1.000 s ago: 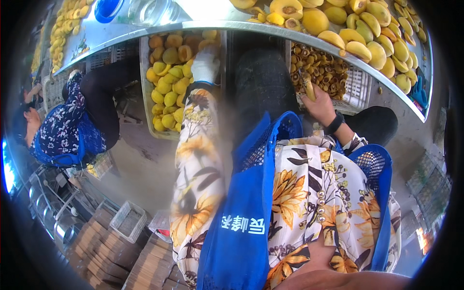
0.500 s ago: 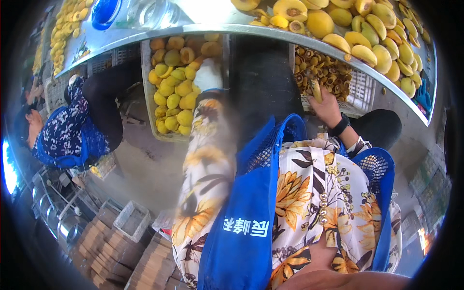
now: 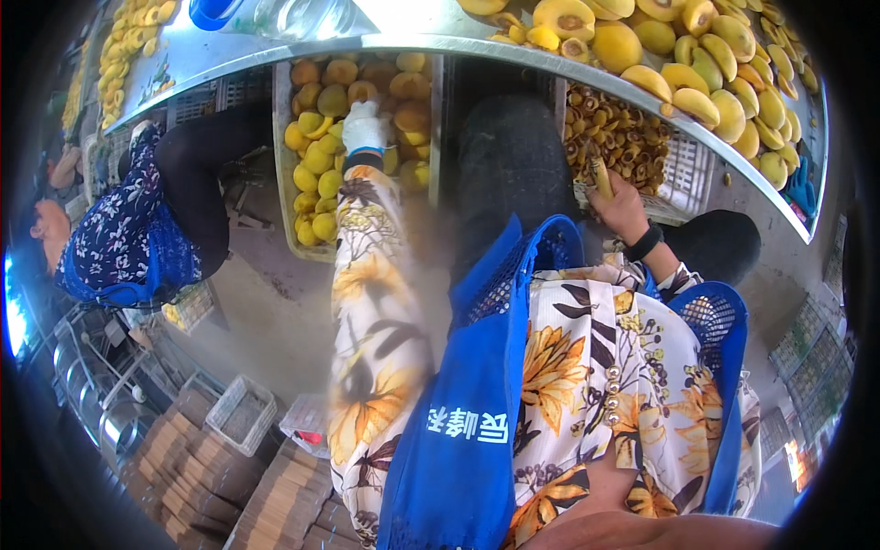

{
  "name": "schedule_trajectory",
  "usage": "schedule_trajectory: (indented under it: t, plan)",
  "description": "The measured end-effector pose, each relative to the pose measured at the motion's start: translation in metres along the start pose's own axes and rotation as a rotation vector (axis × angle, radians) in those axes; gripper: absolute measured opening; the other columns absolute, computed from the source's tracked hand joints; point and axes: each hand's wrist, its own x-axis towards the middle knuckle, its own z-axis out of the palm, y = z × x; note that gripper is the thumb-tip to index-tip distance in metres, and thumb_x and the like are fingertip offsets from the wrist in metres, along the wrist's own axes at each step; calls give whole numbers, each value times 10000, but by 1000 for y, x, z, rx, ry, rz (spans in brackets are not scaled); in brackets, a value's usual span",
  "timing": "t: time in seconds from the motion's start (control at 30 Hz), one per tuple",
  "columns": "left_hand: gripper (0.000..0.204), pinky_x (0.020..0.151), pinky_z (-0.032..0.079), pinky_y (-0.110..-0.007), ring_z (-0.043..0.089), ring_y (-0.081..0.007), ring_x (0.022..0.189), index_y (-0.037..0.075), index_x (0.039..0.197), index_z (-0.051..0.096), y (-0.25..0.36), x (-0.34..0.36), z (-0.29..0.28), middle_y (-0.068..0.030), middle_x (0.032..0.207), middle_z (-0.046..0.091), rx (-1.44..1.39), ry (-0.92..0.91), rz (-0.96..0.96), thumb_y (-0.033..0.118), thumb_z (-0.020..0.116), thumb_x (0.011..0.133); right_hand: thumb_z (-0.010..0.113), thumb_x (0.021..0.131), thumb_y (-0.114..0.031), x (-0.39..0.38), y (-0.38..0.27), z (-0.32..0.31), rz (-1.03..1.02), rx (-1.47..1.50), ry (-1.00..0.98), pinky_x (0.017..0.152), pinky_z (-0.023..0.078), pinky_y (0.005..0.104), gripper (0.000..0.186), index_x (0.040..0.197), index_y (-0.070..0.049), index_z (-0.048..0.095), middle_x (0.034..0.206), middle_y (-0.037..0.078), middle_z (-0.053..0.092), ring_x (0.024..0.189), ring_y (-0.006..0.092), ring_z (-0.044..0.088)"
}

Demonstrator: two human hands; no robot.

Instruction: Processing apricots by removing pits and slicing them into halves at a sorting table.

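Note:
My left hand, in a white glove with a blue cuff, reaches into a crate of whole yellow peaches. It touches the fruit near an orange-toned peach; its fingertips are hidden, so I cannot tell whether it grips one. My bare right hand is closed around a short, tan, handle-like tool pointing up. The tool's working end is not clear. Beyond this hand, a white crate holds many brown-yellow cut pieces, perhaps pits with flesh.
A metal table spans the far side, bearing halved peaches on the right and a blue bowl. A seated person works at the left. Stacked brown cartons and a white basket stand at lower left.
My left hand has shifted left and farther over the crate of peaches. The right hand keeps hold of the tool in nearly the same place.

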Motion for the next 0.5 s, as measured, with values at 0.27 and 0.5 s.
schedule_trajectory:
  t: [0.27,0.5]
  plan:
    - [234,748,471,-406,583,-330,867,141,945,637,19,19,24,-156,930,615,16,-42,-24,199,547,737,591,746,-265,-3,3,-8,-97,-12,25,525,488,405,293,884,-14,535,645,196,591,573,362,584]
    - [223,721,498,-383,602,-314,866,162,924,655,49,17,-5,-137,961,613,181,-74,-175,300,531,801,597,742,-308,-14,-7,-18,-204,-35,7,659,485,421,396,1067,-87,544,784,212,607,718,370,596]
